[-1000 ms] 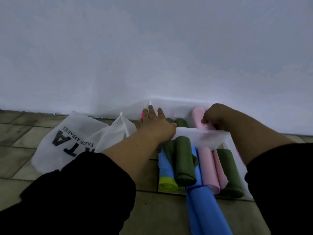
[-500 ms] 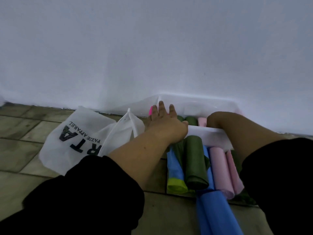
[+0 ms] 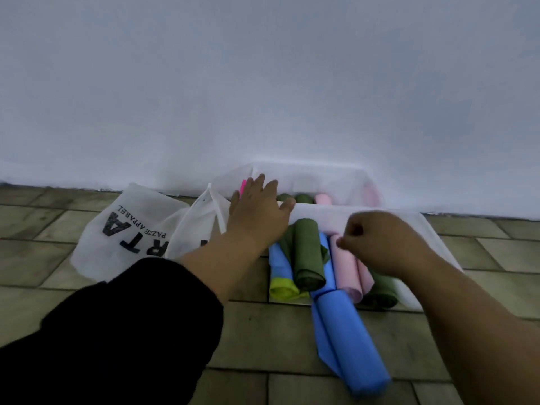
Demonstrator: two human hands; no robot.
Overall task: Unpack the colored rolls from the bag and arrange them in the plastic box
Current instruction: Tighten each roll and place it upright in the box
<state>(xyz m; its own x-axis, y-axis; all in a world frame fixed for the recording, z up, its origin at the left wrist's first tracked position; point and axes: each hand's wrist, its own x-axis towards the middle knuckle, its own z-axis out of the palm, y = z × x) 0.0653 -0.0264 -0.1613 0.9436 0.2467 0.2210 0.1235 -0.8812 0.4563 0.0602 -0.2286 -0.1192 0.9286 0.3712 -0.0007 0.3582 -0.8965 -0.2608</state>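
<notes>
A translucent plastic box [image 3: 365, 217] stands against the white wall. Several rolls lie at its near side: a dark green roll [image 3: 308, 252], a pink roll [image 3: 344, 267], a blue and yellow-green roll [image 3: 282, 289] and another green roll [image 3: 382, 290]. A long blue roll [image 3: 347, 340] sticks out over the floor toward me. More green and pink roll ends [image 3: 304, 197] show behind the near rim. My left hand [image 3: 257, 211] rests flat on the box's left corner, fingers apart. My right hand [image 3: 380, 241] is a closed fist just over the pink roll. The white bag [image 3: 131, 229] lies to the left.
The bag has black lettering and lies crumpled on the tiled floor [image 3: 277, 340], touching the box's left side. A small bright pink item [image 3: 242, 187] peeks out behind my left fingers. The wall closes off the far side.
My right hand has come out of the box and back toward me, now over the pink roll at the front. My left hand stays on the box corner. The camera view has shifted slightly.
</notes>
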